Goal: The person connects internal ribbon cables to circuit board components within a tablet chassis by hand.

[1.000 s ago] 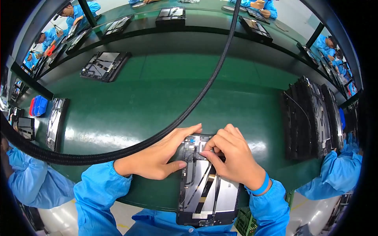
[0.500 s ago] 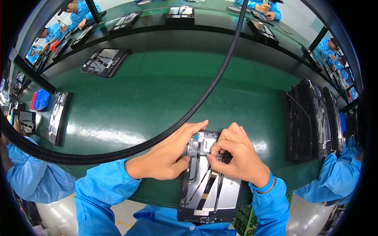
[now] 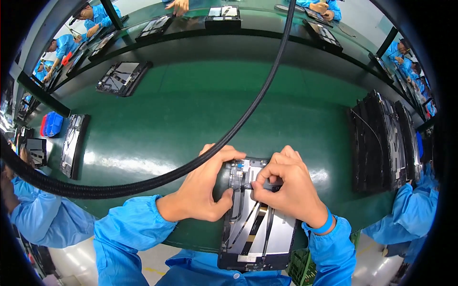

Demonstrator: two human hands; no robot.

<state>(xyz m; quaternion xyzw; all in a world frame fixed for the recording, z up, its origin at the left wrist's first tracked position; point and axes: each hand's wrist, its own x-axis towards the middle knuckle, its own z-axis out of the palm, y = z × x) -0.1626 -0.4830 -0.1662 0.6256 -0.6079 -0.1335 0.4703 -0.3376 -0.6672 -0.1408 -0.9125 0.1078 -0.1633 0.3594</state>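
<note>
An opened tablet (image 3: 281,233), its back off, lies upright in front of me at the near table edge. Its circuit board is at the far end, with a silver area and dark ribbon cables (image 3: 268,231) below. My left hand (image 3: 202,188) rests along the tablet's upper left edge, thumb and forefinger spread apart and touching it. Over the board's right side, my right hand (image 3: 293,188) is closed in a pinch, thumb against forefinger. What sits between those fingertips is too small to make out. A dark strip shows just left of them.
A thick black braided cable (image 3: 157,188) arcs in front of my left forearm. More opened tablets lie at left (image 3: 74,145) and far left (image 3: 121,77); several stand stacked (image 3: 377,143) at right. Blue bin (image 3: 51,124) at left. Other people work around, with a raised shelf behind.
My right fingertips have shifted slightly left across the board, where a dark strip now shows. My left fingers have bent somewhat. Another person's hand has appeared beyond the shelf.
</note>
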